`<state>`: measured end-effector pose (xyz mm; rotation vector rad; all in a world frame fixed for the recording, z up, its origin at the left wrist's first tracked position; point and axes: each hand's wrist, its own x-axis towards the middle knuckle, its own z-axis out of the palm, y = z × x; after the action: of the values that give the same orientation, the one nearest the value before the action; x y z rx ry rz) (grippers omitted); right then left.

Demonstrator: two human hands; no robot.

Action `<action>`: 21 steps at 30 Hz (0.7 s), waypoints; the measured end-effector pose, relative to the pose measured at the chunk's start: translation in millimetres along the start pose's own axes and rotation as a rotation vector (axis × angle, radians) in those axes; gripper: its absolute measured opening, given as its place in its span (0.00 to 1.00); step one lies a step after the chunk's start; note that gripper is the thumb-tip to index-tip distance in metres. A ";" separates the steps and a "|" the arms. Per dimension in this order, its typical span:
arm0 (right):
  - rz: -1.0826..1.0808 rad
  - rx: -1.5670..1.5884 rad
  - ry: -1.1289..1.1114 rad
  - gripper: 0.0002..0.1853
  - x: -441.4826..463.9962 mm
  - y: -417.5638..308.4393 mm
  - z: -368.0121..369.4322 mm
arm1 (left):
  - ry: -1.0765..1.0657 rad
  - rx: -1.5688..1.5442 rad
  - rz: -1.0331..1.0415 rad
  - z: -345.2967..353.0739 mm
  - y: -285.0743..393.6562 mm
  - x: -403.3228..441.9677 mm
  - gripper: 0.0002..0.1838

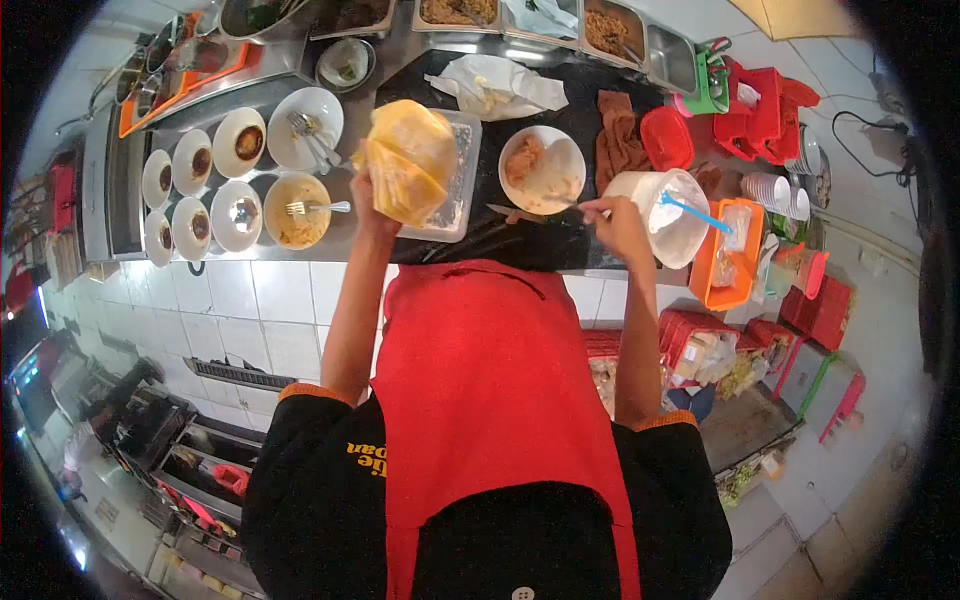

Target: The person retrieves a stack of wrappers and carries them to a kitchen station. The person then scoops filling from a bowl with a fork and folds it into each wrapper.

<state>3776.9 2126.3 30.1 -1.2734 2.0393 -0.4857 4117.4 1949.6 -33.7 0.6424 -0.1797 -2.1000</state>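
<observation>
My left hand (372,208) is closed around the edge of a thick stack of yellow wonton wrappers (410,160), fanned out and raised over a clear plastic tub (455,205). My right hand (615,225) grips the handle of a thin metal utensil (562,201), whose tip reaches into a white bowl (570,160); its exact kind is unclear. Pinkish minced filling (524,160) clings to the bowl's left side. In front of the bowl lies a knife (512,213) on the black counter. A white bucket (665,240) with a blue-handled tool (690,212) stands beside my right hand.
Several white bowls with dark sauce (240,142) line the left, near a bowl with a fork (297,215) and one with spoons (306,125). Crumpled white paper (495,90) and a brown cloth (620,140) lie behind. Metal food trays (610,35) edge the back; an orange basket (725,290) sits right.
</observation>
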 end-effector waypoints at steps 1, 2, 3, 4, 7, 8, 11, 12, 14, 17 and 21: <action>0.026 0.054 -0.077 0.10 -9.2 4.0 7.0 | 0.010 -0.001 -0.008 -6.1 3.5 -2.4 0.30; 0.036 0.127 -0.096 0.10 -15.6 18.0 20.6 | -0.002 -0.003 0.009 -12.6 7.5 -2.4 0.30; 0.041 0.132 -0.100 0.10 -23.1 15.1 27.4 | -0.015 -0.004 0.026 -19.7 11.3 -2.1 0.30; 0.097 0.050 -0.125 0.10 -31.3 10.6 37.3 | -0.010 -0.004 0.038 -26.2 12.2 -2.3 0.29; 0.200 0.011 -0.096 0.10 -35.4 15.0 68.9 | 0.051 0.040 0.045 -13.7 10.4 -12.5 0.29; 0.245 0.054 -0.043 0.10 -34.4 20.6 80.3 | 0.052 0.042 0.044 -15.2 8.0 -13.1 0.29; 0.281 0.048 0.031 0.10 -26.6 31.3 98.8 | 0.089 0.050 0.039 -17.5 -0.9 -16.4 0.28; 0.280 0.049 0.032 0.10 -23.6 35.7 104.0 | 0.052 0.017 0.023 -14.3 -3.4 -18.7 0.28; 0.265 0.223 -0.012 0.11 -16.8 45.3 114.6 | 0.012 -0.016 0.007 -14.4 -5.0 -19.6 0.28; 0.216 0.246 -0.103 0.10 -10.5 61.7 130.0 | -0.034 0.005 -0.026 -25.2 -11.1 -20.7 0.28; 0.308 0.618 -0.274 0.12 -15.0 65.4 125.8 | -0.015 -0.035 -0.028 -24.5 -12.8 -26.9 0.28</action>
<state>3828.9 2174.1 -93.8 -0.6055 1.6286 -0.6827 4132.8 1981.5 -49.1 0.6111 -0.1427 -2.1309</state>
